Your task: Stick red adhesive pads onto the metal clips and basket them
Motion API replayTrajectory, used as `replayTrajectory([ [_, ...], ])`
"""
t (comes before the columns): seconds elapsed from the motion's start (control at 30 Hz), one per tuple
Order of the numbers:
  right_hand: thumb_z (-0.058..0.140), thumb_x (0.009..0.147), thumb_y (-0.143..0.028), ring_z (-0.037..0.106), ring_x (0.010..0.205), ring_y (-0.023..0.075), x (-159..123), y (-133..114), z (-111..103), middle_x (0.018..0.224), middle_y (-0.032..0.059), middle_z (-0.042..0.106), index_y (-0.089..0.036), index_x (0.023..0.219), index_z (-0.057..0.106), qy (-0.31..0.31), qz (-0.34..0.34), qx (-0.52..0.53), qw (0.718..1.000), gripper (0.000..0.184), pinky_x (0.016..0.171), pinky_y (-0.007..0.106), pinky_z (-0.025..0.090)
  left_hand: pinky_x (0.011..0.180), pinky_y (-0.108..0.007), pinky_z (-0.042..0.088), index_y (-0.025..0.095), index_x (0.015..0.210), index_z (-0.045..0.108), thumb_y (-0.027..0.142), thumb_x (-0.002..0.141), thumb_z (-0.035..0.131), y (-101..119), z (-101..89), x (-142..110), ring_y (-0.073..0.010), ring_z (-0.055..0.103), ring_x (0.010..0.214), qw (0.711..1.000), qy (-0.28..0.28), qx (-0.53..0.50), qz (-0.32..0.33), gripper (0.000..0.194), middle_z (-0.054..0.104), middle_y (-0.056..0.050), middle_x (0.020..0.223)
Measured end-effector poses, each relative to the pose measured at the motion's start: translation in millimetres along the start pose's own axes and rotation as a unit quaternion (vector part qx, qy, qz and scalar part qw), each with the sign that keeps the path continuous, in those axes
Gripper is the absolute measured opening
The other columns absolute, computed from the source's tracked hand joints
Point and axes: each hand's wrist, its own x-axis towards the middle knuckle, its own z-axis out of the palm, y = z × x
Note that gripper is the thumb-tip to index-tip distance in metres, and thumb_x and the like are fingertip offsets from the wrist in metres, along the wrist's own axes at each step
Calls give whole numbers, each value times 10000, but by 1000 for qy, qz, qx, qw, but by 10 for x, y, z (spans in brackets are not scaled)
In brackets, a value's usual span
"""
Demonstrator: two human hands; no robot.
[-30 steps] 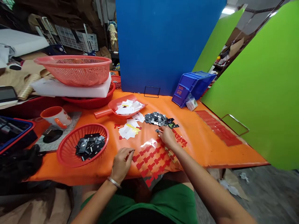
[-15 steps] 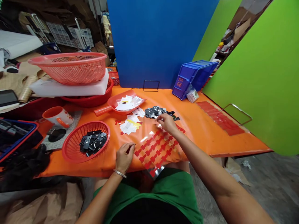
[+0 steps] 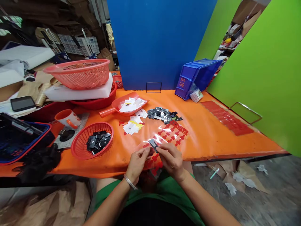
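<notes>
My right hand [image 3: 171, 157] pinches a small dark flat plate [image 3: 153, 145] with a pale mark on it, above the near part of the table. Beside it my left hand [image 3: 138, 161] has thumb and forefinger pressed together close to the plate; what they hold, if anything, is too small to make out. Under and beyond both hands lies a clear sheet of red T-shaped stickers [image 3: 172, 135], its near part partly hidden by the hands. At the sheet's far edge is a heap of similar dark plates [image 3: 162, 114].
A red basket [image 3: 74, 147] with black plates stands on the left, near a mug [image 3: 68, 118]. White paper slips [image 3: 133, 125] lie before a red dustpan [image 3: 113, 112] holding more slips. Behind stand a blue panel [image 3: 162, 40] and a blue bin [image 3: 188, 78]; another red sheet [image 3: 225, 117] lies right.
My right hand has come back from the heap toward me with a dark plate. My left hand has moved right, up to it. The view has shifted slightly.
</notes>
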Motion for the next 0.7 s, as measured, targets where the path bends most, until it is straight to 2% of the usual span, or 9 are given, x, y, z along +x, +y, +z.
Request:
replayTrajectory([
  [0.07,551,793,-20,556,864,205,-44,-52,12,931,96,613,-212,1145,580,-13,-21,-9,1000,401,715,373,509,854,-301,483,135,893,695,427,752,650,14,97,-47,-174,629,895,996,-28,-79,-31,327,688,-74,921],
  [0.17,530,803,-28,539,874,212,-118,-127,18,952,108,617,-196,1167,562,-42,-22,-18,999,402,712,377,510,799,-290,503,134,839,675,383,694,715,-14,110,-47,-146,624,798,990,-22,-129,-55,291,670,-46,840],
  [0.27,476,822,-34,535,919,217,-215,-172,0,986,106,603,-201,1194,545,-78,10,-15,997,413,757,395,508,710,-302,523,134,841,667,389,720,680,-39,20,10,-152,616,722,998,-4,-30,-46,283,652,-39,788],
  [0.33,447,831,-33,530,945,220,-277,-168,-14,1002,110,587,-195,1227,522,-94,45,-19,994,434,789,404,502,704,-314,516,144,877,680,357,779,615,-29,-48,59,-169,616,731,991,9,132,22,243,657,-48,801],
  [0.4,426,840,-33,518,969,225,-321,-135,-19,1036,121,570,-181,1280,478,-108,86,-35,990,467,815,411,495,760,-329,496,169,944,688,279,830,549,-9,-94,110,-187,617,799,940,27,315,131,211,669,-59,864],
  [0.47,422,850,-44,498,1007,236,-336,-83,-7,1091,133,554,-168,1330,427,-126,117,-59,983,496,846,419,482,813,-332,470,195,998,682,217,855,509,-3,-111,158,-195,607,870,864,44,453,213,226,673,-60,915],
  [0.57,429,854,-62,471,1049,252,-320,7,38,1159,144,535,-156,1362,394,-159,128,-95,974,517,873,426,462,786,-311,469,204,978,688,214,876,489,-49,-99,222,-194,601,862,786,47,569,236,223,671,-57,867],
  [0.63,429,857,-71,471,1044,256,-306,61,76,1174,146,534,-158,1354,414,-188,121,-117,968,505,862,421,456,744,-295,472,210,949,694,233,887,479,-106,-90,256,-190,598,832,757,43,610,231,225,662,-54,833],
  [0.7,433,873,-102,480,1019,254,-303,105,109,1165,142,547,-173,1317,468,-222,115,-138,958,451,834,412,452,714,-286,472,218,927,699,254,892,477,-163,-92,280,-188,594,814,743,37,628,227,227,653,-49,826],
])
